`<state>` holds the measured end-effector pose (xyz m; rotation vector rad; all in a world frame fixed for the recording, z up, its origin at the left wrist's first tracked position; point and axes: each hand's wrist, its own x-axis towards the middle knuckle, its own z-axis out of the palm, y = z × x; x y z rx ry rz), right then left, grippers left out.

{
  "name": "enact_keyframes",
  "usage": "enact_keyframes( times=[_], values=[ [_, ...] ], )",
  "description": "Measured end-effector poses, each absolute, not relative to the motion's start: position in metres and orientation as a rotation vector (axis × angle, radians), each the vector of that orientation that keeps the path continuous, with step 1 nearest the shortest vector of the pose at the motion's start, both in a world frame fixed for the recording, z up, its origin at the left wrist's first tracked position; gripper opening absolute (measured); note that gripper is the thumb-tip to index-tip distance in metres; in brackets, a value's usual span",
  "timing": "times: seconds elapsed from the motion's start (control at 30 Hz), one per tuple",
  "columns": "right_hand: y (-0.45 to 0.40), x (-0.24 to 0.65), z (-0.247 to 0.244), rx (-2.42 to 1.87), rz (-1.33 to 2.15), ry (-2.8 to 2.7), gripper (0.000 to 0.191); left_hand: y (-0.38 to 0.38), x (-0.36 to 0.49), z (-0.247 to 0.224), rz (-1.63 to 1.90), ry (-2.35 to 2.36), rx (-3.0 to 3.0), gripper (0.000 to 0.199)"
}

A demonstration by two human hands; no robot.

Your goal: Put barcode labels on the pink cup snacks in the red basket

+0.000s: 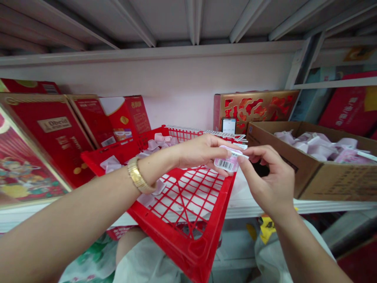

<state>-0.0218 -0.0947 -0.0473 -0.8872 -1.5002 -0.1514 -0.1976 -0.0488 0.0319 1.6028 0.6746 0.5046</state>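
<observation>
My left hand [203, 151] is closed around a small pink sealed plastic cup [226, 164], its printed lid and barcode turned up. The cup is held above the right side of a red plastic basket [188, 251]. At the cup's right edge, my right hand [266, 173] pinches a small white label [239, 153] between thumb and index finger; the label lies against the lid. Similar pale pink cups [153, 144] sit in the back and left of the basket. Rows of white labels [218, 135] line its far rim.
An open cardboard box [330, 181] with many pink cups [319, 145] stands at right. Red gift boxes [59, 129] are at left. A gold-and-red box [259, 106] stands behind, with a small timer screen [229, 125] before it. A metal shelf [165, 23] hangs overhead.
</observation>
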Motion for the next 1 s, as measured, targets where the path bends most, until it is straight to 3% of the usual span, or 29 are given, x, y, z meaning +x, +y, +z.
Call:
enact_keyframes(
  times=[0.7, 1.0],
  values=[
    [-0.098, -0.026, -0.045, -0.89, -0.014, -1.443, 0.011, -0.049, -0.203, 0.038, 0.46, 0.724, 1.814, 0.038],
    [-0.116, -0.002, -0.054, -0.836, 0.31, -1.43, 0.01, -0.053, -0.187, 0.052, 0.358, 0.73, 1.927, 0.032]
  ],
)
